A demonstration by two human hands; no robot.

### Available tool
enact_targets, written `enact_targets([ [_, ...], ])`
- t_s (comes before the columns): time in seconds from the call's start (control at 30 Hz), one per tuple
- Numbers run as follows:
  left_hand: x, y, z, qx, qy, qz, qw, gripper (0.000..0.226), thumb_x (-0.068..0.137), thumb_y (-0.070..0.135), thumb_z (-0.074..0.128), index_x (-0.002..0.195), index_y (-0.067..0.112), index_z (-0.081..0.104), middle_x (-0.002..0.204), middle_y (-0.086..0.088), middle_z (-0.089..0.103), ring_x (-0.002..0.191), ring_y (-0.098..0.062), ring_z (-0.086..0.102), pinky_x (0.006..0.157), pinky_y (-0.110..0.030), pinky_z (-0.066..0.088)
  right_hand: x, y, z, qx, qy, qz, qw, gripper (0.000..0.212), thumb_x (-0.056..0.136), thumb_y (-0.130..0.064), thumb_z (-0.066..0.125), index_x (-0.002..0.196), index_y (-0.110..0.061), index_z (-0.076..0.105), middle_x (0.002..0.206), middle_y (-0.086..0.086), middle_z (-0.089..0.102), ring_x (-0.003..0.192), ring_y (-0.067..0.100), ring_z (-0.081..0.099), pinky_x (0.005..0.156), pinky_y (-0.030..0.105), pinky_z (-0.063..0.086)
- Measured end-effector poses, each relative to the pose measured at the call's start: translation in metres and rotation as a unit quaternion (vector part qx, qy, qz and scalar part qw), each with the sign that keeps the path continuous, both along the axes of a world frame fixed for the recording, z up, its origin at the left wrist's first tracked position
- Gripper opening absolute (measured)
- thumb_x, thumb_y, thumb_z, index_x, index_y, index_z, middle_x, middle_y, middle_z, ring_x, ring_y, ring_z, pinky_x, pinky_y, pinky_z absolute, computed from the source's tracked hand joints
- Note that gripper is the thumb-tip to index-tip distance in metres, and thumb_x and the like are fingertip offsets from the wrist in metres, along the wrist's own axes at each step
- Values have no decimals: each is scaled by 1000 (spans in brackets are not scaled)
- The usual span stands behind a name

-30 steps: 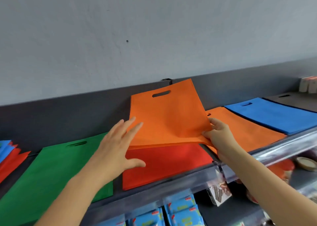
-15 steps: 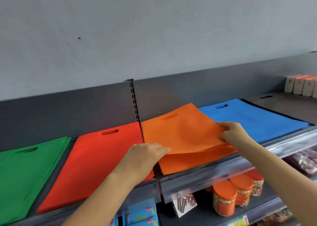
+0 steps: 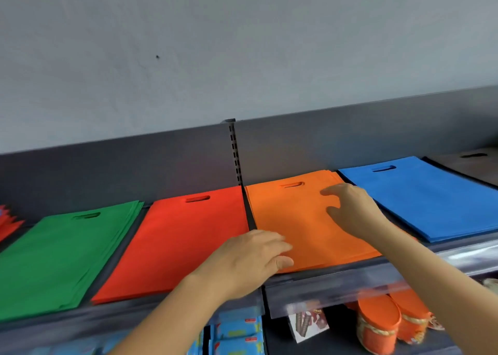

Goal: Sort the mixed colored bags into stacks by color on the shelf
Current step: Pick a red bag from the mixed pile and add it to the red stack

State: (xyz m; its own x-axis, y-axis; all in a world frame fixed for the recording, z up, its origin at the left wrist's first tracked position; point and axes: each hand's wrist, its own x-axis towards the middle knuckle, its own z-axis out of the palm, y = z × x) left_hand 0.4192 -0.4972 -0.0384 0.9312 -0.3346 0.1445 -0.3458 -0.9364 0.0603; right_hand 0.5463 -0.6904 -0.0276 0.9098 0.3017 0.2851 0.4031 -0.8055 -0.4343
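Note:
Four flat stacks of cloth bags lie side by side on the shelf: green point(image 3: 62, 255), red point(image 3: 177, 241), orange point(image 3: 299, 220) and blue point(image 3: 428, 198). My left hand point(image 3: 248, 263) rests with loosely bent fingers on the front left corner of the orange stack. My right hand point(image 3: 350, 209) hovers with spread fingers over the orange stack's right side, touching or just above it. Neither hand holds a bag.
A grey bag point(image 3: 474, 163) lies at the far right. Mixed red and blue bags point(image 3: 8, 220) poke in at the far left. A slotted upright point(image 3: 235, 152) divides the shelf's back panel. Below are orange tins point(image 3: 377, 325) and blue packets point(image 3: 237, 333).
The orange bag I was carrying now lies flat on the orange stack. My right hand let go of it and opened; my left hand slid to the stack's front corner.

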Motion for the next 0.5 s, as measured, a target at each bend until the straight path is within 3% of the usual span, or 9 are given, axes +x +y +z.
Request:
enact_targets([
  [0.17,-46,58,14,8,-74,72,995,36,99,42,33,129,34,51,132,20,50,122,-2,41,96,-30,41,-36,74,12,12,-16,124,992,41,90,-10,54,130,-18,53,137,1,51,127,19,45,102,30,38],
  [0.37,-143,181,21,36,-127,204,970,52,87,54,23,118,35,60,109,19,59,105,-5,53,84,-31,48,-98,185,13,-10,-8,238,971,40,91,-9,49,130,-17,52,133,0,56,125,17,48,103,28,36],
  [0.5,-225,268,27,53,-159,285,944,44,85,50,34,108,31,66,98,15,62,94,-12,59,76,-34,52,-156,272,14,-14,-20,292,956,40,90,-10,52,129,-17,54,129,0,59,122,19,52,102,30,39],
])
